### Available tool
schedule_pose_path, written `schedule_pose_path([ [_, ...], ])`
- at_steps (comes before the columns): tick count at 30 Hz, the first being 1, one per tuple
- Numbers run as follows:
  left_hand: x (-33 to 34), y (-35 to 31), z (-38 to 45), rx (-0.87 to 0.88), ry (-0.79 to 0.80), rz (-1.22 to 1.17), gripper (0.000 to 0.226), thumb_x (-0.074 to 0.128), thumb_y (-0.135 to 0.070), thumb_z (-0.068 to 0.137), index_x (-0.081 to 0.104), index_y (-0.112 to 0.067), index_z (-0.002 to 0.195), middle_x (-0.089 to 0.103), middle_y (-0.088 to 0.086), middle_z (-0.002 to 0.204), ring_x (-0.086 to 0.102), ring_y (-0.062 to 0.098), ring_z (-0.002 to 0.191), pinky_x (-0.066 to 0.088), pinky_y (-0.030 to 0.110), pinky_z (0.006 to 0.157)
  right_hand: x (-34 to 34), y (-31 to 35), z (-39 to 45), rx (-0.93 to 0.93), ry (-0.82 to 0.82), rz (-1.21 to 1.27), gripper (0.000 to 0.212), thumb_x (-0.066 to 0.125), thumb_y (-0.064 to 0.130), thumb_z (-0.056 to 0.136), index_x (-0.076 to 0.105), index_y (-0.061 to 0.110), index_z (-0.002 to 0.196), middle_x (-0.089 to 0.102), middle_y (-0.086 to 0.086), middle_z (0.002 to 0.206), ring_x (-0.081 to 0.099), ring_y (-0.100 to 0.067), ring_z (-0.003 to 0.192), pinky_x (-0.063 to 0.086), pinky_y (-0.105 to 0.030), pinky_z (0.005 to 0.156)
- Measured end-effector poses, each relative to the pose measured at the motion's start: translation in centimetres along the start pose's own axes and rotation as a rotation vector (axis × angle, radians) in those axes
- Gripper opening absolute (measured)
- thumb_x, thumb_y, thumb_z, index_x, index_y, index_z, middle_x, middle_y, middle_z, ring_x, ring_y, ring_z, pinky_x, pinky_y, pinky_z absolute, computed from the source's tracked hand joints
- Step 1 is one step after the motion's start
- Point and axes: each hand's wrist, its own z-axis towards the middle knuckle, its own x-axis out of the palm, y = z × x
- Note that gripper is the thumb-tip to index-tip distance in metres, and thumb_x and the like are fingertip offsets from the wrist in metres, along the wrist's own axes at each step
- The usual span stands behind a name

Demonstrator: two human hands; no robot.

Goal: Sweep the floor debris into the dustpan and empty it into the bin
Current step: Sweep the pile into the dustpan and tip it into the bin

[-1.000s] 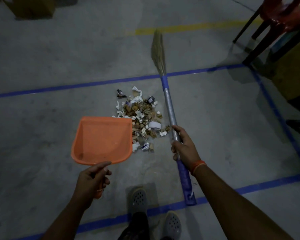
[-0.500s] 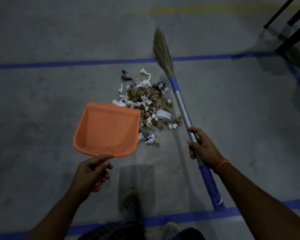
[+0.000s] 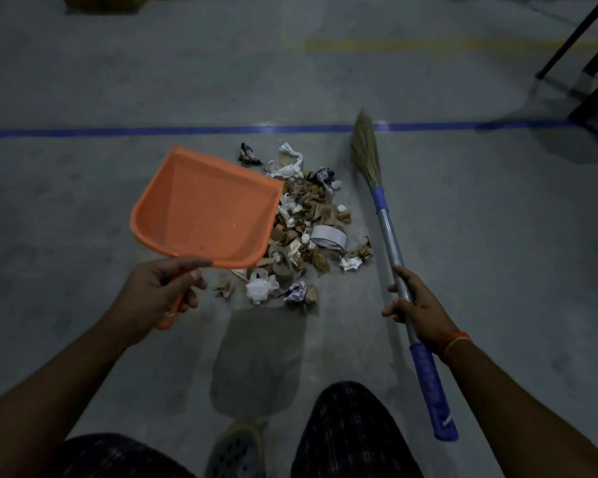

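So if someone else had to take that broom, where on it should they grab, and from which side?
Probably the bare metal shaft of the broom, just above the right hand, which already grips it lower down. The blue sleeve near the end also looks made for holding. Come from the right, open-floor side: the debris pile lies close along its left. The shaft is a slim, slanted rod, so fingers wrap around it easily.

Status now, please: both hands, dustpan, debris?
Left hand grips empty orange plastic dustpan. Right hand grips grass broom. Debris pile unswept. Nothing blocking.

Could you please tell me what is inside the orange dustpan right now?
The orange dustpan looks empty apart from a few pale specks. It hides the left edge of the debris pile, so anything under it is unseen.
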Motion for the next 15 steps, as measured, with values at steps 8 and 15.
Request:
schedule_pose_path([
  [8, 0.9, -0.1, -0.3, -0.006, 0.067, -0.006, 0.024, 0.057, 0.002, 0.098, 0.074, -0.010, 0.111, 0.071, 0.008, 0.079, 0.060, 0.014, 0.051, 0.047, 0.020, 0.045, -0.9, -5.9, -2.0, 0.018, 0.059, 0.002, 0.060, 0.048, -0.007, 0.094, 0.043, 0.027, 0.143, 0.054, -0.015, 0.119, 0.071, -0.027, 0.077, 0.055, -0.027, 0.067],
  [15, 1.9, -0.1, -0.2, -0.024, 0.062, 0.006, 0.024, 0.057, 0.000, 0.099, 0.073, -0.012, 0.114, 0.071, 0.011, 0.083, 0.062, 0.013, 0.054, 0.048, 0.019, 0.046, -1.1, -6.8, -1.9, 0.040, 0.026, 0.012, 0.050, 0.056, -0.008, 0.090, 0.056, 0.030, 0.123, 0.058, -0.014, 0.099, 0.062, -0.020, 0.071, 0.054, -0.029, 0.061],
])
